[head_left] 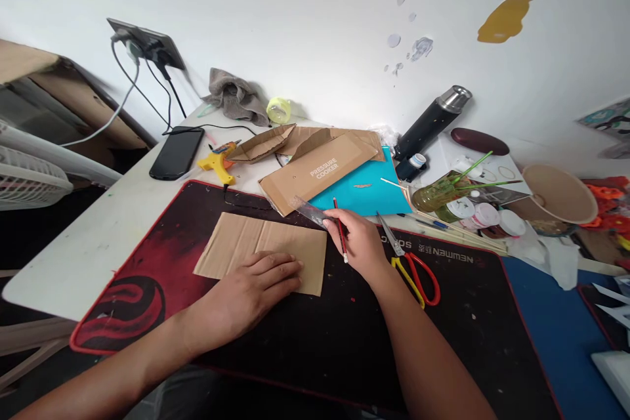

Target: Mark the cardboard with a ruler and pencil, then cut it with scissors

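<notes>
My left hand [256,285] lies flat, fingers stretched out, on a creased piece of brown cardboard [236,243]. That cardboard rests on a black and red desk mat [325,354]. Just beyond the cardboard's right edge, my right hand [357,239] is closed around a dark red pencil [340,230] and a clear ruler [310,211]. The ruler points up and left, its far end over a larger cardboard panel [319,174] printed "PRESSURE COOKER". To the right of my right hand lie scissors [413,272] with red and yellow handles.
A yellow glue gun [216,164] and a phone [177,152] lie at the left. Behind are a cloth [236,97], a tape roll [279,110] and a blue sheet [359,190]. A black flask [430,121], a green-stemmed jar [433,195] and several paint pots [485,215] stand at the right.
</notes>
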Demonstrator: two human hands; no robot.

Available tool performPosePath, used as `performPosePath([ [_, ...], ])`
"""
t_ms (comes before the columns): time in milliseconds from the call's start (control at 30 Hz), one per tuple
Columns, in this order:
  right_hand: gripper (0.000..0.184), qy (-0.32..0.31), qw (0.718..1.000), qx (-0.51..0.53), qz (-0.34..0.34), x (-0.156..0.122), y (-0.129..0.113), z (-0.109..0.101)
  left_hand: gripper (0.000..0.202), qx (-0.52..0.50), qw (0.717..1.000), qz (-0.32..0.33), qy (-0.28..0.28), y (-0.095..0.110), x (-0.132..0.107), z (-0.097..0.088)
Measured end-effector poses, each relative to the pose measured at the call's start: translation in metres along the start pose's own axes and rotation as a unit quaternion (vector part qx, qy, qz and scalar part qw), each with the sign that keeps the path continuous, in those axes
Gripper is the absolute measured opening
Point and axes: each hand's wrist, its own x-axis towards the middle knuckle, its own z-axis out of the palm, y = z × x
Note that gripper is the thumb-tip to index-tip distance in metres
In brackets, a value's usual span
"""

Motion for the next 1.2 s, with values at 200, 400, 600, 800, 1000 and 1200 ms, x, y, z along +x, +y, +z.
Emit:
performPosePath([
  [200,0.021,-0.011,1.0,0.0,0.002,0.0,0.0,0.0,0.045,-0.01,0.999,-0.022,0.028,-0.008,-0.003,0.002],
  [400,0.021,-0.014,1.0,-0.004,0.002,0.0,-0.002,0.0,0.037,-0.005,0.999,-0.02,0.039,-0.006,0.001,-0.001],
  [600,0.019,-0.014,1.0,-0.009,0.001,0.0,-0.004,0.0,0.042,-0.01,0.999,-0.028,0.034,0.0,0.003,-0.001],
  [800,0.019,-0.013,1.0,-0.005,-0.008,0.0,-0.003,0.001,0.04,-0.023,0.999,-0.02,0.028,0.0,0.006,0.002],
  [1000,0.019,-0.012,1.0,-0.01,-0.007,0.0,-0.003,0.001,0.038,-0.031,0.998,-0.026,0.043,0.003,0.007,0.005],
  [1200,0.019,-0.022,1.0,-0.004,-0.003,-0.001,-0.004,0.002,0.034,-0.053,0.996,-0.017,0.067,-0.027,0.02,-0.036],
])
